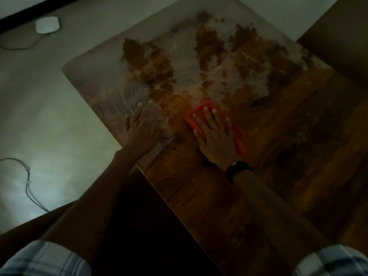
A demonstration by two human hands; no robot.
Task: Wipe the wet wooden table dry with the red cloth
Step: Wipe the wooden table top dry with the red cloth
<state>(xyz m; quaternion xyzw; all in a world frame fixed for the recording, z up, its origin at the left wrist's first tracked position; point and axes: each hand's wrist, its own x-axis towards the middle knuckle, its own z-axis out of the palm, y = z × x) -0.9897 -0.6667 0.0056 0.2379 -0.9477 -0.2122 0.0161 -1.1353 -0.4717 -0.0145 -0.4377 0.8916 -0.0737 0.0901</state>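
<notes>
Right hand [216, 136] lies flat, fingers straight and slightly spread, pressing down on the red cloth [207, 106] near the middle of the frame. The cloth is folded into a rough rectangle that shows past the fingertips and along the hand's right side; it sits on the wooden surface [278, 136], at the near end of the wet streaks. A dark watch [237, 170] circles the right wrist.

Left hand [143, 128] is also flat and wide, fingers straight, holding nothing. It rests on the surface just inside its left edge, near the cloth but apart from it.

Beyond both hands, toward the top of the frame, the surface carries pale, shiny wet smears broken by dark brown patches [151, 62]. The nearer part, at centre and lower right, looks darker and more even in the dim light.

Left of the surface is a pale floor [49, 96]. A small white object [47, 25] lies on it in the upper left, with a thin cord running off to the left edge. Another cable [27, 182] loops over the floor at the lower left. A brown flat-sided shape [338, 36] fills the upper right corner; I cannot tell what it is. Plaid sleeves [45, 259] show in the bottom corners.
</notes>
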